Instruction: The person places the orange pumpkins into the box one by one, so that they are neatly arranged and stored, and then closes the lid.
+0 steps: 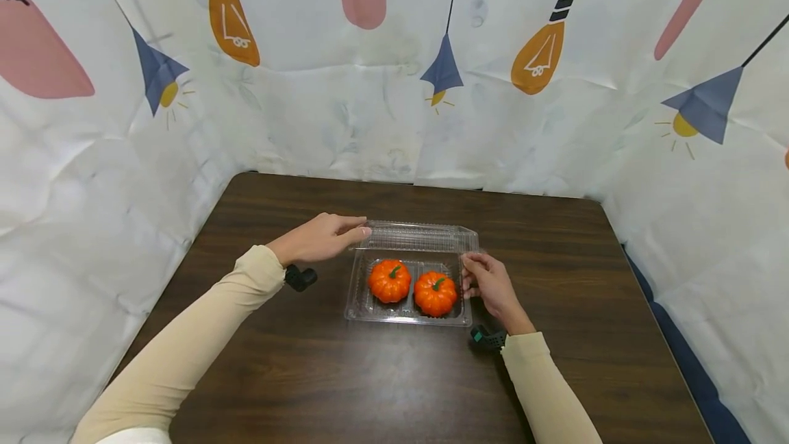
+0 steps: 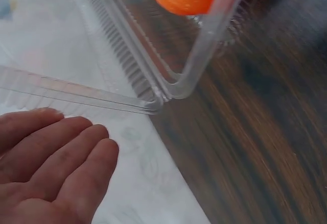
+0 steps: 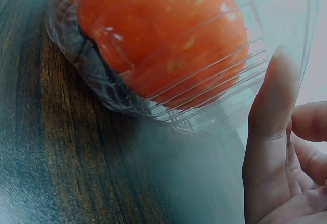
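Observation:
In the head view a clear plastic clamshell container (image 1: 407,321) lies on the table with its hinged lid (image 1: 425,238) raised at the back. Two small orange pumpkins with green stems sit side by side inside, a left pumpkin (image 1: 390,281) and a right pumpkin (image 1: 435,294). My left hand (image 1: 323,235) is at the lid's left side, fingers extended; the left wrist view shows those fingers (image 2: 76,147) straight beside the lid's edge. At the container's right side, my right hand (image 1: 490,286) pinches the plastic edge, thumb (image 3: 273,96) against it and the other fingers curled.
The dark wooden table (image 1: 296,375) extends around the container on all sides. White curtains (image 1: 382,122) printed with lamps and bulbs hang behind and beside it. Dark blue fabric (image 1: 684,362) shows past the table's right edge. Each wrist wears a black strap.

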Action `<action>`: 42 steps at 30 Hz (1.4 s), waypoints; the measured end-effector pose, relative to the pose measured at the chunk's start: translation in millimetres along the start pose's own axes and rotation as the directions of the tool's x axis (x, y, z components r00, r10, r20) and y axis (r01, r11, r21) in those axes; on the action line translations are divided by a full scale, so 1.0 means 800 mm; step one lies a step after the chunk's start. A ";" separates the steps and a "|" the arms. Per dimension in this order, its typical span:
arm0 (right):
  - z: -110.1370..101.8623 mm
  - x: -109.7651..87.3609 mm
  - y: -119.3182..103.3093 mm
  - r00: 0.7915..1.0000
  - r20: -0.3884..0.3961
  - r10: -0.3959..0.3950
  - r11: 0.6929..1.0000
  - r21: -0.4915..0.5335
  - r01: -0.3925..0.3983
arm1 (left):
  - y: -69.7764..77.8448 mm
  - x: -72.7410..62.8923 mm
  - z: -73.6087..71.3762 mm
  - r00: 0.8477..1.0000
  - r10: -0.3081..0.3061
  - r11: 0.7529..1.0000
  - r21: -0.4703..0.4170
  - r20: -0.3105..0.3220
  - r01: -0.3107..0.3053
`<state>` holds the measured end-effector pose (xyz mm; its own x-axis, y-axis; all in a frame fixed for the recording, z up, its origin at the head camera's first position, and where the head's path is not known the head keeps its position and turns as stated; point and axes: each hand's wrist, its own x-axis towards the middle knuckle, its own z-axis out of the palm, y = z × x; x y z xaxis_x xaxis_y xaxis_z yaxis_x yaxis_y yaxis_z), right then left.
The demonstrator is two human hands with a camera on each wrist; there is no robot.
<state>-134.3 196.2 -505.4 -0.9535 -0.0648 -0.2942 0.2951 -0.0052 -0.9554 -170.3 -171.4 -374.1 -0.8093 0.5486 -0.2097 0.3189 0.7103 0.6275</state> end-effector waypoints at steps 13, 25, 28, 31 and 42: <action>-0.005 -0.002 0.002 0.999 -0.033 0.022 1.000 0.002 -0.022 | -0.009 -0.012 0.022 0.997 0.056 0.997 0.061 -0.061 -0.052; -0.015 -0.010 0.001 0.999 -0.037 0.012 0.999 -0.033 -0.014 | -0.013 -0.023 0.038 0.988 0.130 0.982 0.148 -0.078 -0.118; -0.016 -0.012 0.000 0.999 -0.036 0.014 0.998 -0.066 -0.016 | -0.015 -0.025 0.041 0.988 0.133 0.979 0.164 -0.083 -0.118; -0.017 -0.015 0.001 0.999 -0.042 0.019 0.995 -0.094 -0.023 | -0.016 -0.028 0.044 0.986 0.137 0.978 0.168 -0.092 -0.120; -0.018 -0.026 0.011 0.996 -0.043 0.075 0.994 -0.082 -0.078 | -0.022 -0.031 0.060 0.972 0.200 0.949 0.271 -0.120 -0.161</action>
<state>-112.5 212.1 -507.8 -0.9306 -0.0221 -0.3655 0.3626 0.0816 -0.9283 -132.4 -176.8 -415.9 -0.7827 0.6223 0.0114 0.5667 0.7049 0.4265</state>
